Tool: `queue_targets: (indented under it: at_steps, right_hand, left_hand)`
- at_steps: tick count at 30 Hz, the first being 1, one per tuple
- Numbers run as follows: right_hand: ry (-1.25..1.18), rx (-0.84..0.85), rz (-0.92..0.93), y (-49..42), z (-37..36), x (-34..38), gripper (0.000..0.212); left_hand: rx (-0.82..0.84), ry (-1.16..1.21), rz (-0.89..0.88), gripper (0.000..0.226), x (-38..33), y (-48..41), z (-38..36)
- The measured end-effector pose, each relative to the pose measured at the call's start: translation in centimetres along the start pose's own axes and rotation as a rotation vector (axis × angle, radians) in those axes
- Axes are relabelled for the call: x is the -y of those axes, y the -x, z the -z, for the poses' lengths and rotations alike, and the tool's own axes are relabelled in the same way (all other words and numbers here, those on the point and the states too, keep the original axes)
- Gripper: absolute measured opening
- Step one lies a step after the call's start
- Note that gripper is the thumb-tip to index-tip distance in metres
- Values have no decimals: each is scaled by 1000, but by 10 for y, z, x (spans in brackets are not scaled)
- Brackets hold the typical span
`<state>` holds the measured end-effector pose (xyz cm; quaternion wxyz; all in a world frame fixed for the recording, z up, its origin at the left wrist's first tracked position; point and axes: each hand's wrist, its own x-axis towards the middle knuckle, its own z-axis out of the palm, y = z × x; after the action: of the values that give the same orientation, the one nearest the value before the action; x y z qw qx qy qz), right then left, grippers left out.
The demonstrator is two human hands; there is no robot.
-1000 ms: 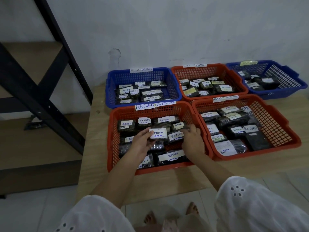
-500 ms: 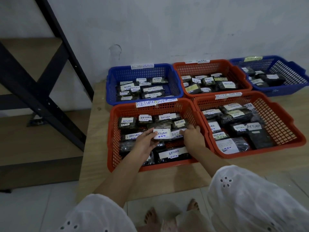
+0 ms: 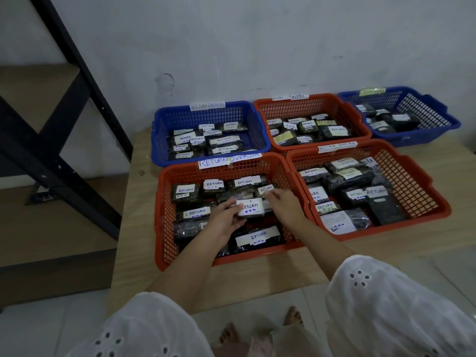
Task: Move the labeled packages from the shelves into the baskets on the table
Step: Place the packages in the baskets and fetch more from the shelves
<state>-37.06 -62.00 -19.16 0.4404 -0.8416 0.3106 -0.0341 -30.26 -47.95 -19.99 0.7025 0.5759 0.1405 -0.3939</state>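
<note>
Leaning over the front edge of the surface (image 3: 257,279) in white eyelet sleeves (image 3: 386,305), the person had both hands down inside the nearest red basket (image 3: 164,228). And there it was: the left hand (image 3: 224,222) had its grip curled round the left end of a dark package (image 3: 250,207). Its thumb lay on the white RETURN label, and the package sat low over the others filling that basket. The right hand (image 3: 286,204) sat just beside the package's right end, its back to me and its fingers bent down among the parcels. Whether that grip held anything, I could not tell.

I took this for the setting-down step, with one package being fitted into the middle of the pile. Next, I'd say, the left grip needed to let go once the package lay flat, label up. Then it called for a turn to the shelves (image 3: 51,215) on the left for another.

To the right a second red basket (image 3: 425,181) stood hard against the first. Behind them stood a blue basket (image 3: 159,140), a third red basket (image 3: 360,122) and a far blue basket (image 3: 448,119) by the wall, all holding labelled packages.
</note>
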Motion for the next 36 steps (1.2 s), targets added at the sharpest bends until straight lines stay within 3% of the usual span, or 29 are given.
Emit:
queue_targets:
  at_steps: [3, 6, 9, 11, 16, 20, 24, 36]
  right_hand:
    - [-358, 260, -193, 5, 3, 6, 27]
    - [-374, 281, -240, 0, 6, 0, 40]
    - [-253, 222, -250, -3, 3, -7, 41]
    - [-128, 203, -222, -4, 0, -13, 40]
    - [-84, 218, -238, -7, -5, -18, 37]
    - [-41, 247, -253, -14, -2, -14, 29]
    - [2, 267, -251, -18, -1, -14, 22]
    - [101, 292, -99, -17, 0, -18, 26]
  left_hand:
    - [6, -33, -16, 25, -2, 3, -4]
    - [-57, -388, -232, 19, -4, 8, 2]
    - [-314, -897, -664, 20, -10, 13, 21]
    - [-564, -1102, -814, 24, -19, 17, 39]
    - [-910, -1123, -777, 42, -29, 22, 91]
    - [-819, -1056, -582, 54, -22, 16, 116]
    - [-615, -893, -629, 47, -16, 11, 120]
    - [-589, -863, -635, 47, -15, 10, 118]
